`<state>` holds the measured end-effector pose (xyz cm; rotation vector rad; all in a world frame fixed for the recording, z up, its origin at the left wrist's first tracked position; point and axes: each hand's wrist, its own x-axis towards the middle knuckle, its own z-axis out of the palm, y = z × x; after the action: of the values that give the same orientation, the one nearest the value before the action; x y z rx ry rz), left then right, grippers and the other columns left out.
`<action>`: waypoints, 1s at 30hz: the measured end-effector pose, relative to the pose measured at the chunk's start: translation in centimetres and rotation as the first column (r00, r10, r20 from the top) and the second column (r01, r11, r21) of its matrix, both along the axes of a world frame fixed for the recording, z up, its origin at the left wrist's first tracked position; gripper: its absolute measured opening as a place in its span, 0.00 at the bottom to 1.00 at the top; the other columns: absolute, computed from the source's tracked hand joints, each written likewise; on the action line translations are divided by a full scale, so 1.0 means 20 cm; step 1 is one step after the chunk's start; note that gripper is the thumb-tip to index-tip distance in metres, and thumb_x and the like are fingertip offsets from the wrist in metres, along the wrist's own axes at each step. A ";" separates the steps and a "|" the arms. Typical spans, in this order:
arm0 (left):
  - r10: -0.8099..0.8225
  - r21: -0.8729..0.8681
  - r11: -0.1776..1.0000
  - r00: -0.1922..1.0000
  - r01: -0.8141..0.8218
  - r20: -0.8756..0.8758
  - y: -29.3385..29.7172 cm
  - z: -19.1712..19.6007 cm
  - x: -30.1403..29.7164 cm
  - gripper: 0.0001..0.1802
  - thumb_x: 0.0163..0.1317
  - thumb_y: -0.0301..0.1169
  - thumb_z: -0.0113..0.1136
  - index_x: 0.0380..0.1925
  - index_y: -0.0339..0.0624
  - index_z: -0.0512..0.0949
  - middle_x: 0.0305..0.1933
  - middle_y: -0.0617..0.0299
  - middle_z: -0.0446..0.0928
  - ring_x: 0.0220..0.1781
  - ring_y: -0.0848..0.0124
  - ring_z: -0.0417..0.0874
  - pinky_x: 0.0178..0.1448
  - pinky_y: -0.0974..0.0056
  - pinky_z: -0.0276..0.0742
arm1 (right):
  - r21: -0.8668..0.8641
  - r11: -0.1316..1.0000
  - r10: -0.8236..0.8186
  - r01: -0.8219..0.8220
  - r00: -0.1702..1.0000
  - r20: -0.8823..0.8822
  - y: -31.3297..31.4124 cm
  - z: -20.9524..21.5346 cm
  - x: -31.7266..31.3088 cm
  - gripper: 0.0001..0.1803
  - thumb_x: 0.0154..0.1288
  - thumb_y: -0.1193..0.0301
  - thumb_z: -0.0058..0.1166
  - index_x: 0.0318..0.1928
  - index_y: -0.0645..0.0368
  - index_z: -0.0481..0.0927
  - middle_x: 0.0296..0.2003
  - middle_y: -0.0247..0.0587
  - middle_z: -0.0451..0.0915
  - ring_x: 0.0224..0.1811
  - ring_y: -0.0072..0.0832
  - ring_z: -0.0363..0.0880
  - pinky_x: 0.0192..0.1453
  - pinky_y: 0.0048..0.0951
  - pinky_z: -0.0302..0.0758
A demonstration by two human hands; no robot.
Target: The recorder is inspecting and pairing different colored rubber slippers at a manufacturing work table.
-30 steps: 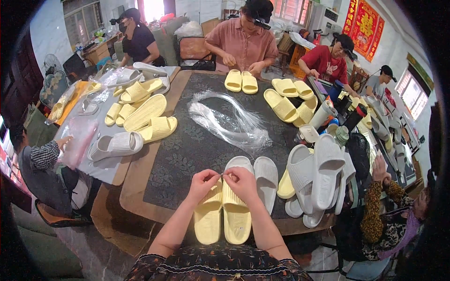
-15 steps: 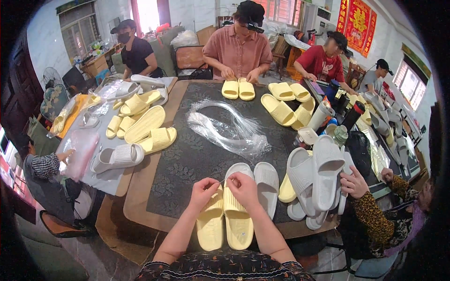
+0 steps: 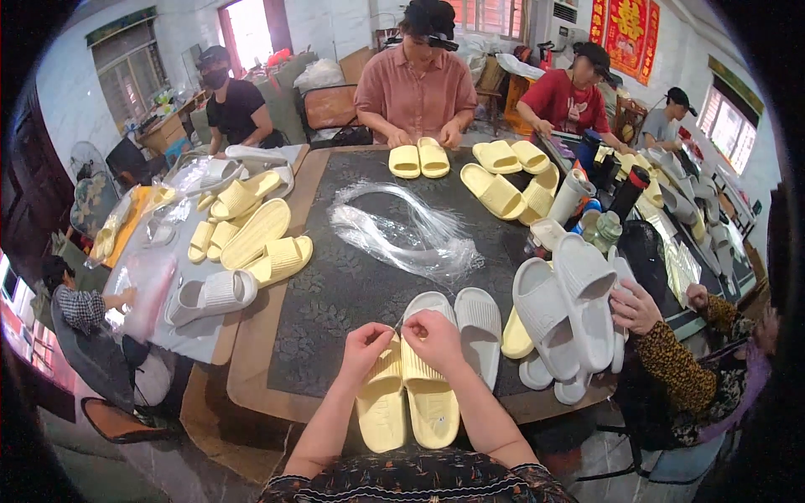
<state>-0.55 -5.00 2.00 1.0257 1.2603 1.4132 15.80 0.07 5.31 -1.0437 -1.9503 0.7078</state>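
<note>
A pair of yellow slippers, the left slipper [image 3: 381, 417] and the right slipper [image 3: 433, 411], lies side by side at the table's near edge. Over their straps my left hand [image 3: 362, 352] and my right hand [image 3: 436, 342] pinch close together, fingertips nearly meeting. A thin strand seems to run between them, too fine to see clearly. Just beyond, a grey slipper [image 3: 429, 303] is partly covered by my right hand, and another grey slipper [image 3: 479, 333] lies beside it. A bundle of clear plastic strands [image 3: 402, 239] curls across the middle of the table.
Stacked grey slippers [image 3: 579, 285] stand at the right, a neighbour's hand [image 3: 635, 307] on them. Yellow slippers [image 3: 495, 193] lie at the far right, others [image 3: 256, 230] on the left table. Bottles [image 3: 574, 194] stand behind the stack. Several people work around the tables.
My head view has shifted slightly. Both my hands stay pinched over the yellow slippers, with little movement. The person across has lowered their hands a little beside another yellow pair.
</note>
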 end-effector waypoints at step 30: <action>0.013 0.025 1.000 0.997 -0.011 -0.076 0.00 -0.03 -0.02 0.04 0.59 0.24 0.61 0.33 0.37 0.81 0.31 0.69 0.79 0.33 0.82 0.77 0.38 0.75 0.72 | -0.064 0.998 -0.006 0.005 1.000 -0.024 0.01 0.00 0.01 0.08 0.55 0.66 0.59 0.31 0.57 0.79 0.28 0.37 0.79 0.32 0.33 0.77 0.37 0.34 0.74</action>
<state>-0.93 -4.90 1.35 1.0997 1.3092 1.4127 15.93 0.21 5.23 -1.0739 -1.9143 0.7812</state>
